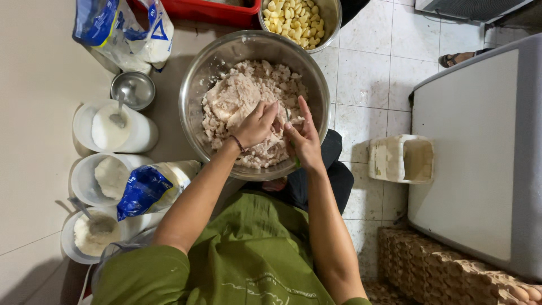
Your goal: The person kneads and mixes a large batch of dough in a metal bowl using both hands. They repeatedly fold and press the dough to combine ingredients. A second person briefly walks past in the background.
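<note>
Both hands are down in the big steel bowl (195,107), working a pale, chunky mash (237,96). Left hand (255,125) is curled, fingers pressed together into the mash, with a dark band on the wrist. Right hand (304,138) sits just beside it, fingers mostly straight and close together, edge-on against the mash; can't tell if it's actually pinching anything. The mash is heaped in the middle and far-left part of the bowl, with bare metal showing around the rim.

The bowl sits at the edge of a beige counter (34,141). Left of it: three white tubs (84,121) of white powder in a row, two with spoons stuck in, plus a small steel cup (133,89). A blue-and-white bag (148,186) lies across the near tubs, and another bag (121,31) stands at the far left. Far side has a red crate (214,11) and a second steel bowl of yellowish pieces (294,18).

To the right, white tiled floor (367,73), a white plastic container (402,159) lying on it, and a big grey-white appliance (474,158). Stacked egg trays (440,271) are near right. Someone's sandalled foot (457,57) shows at the far right.
</note>
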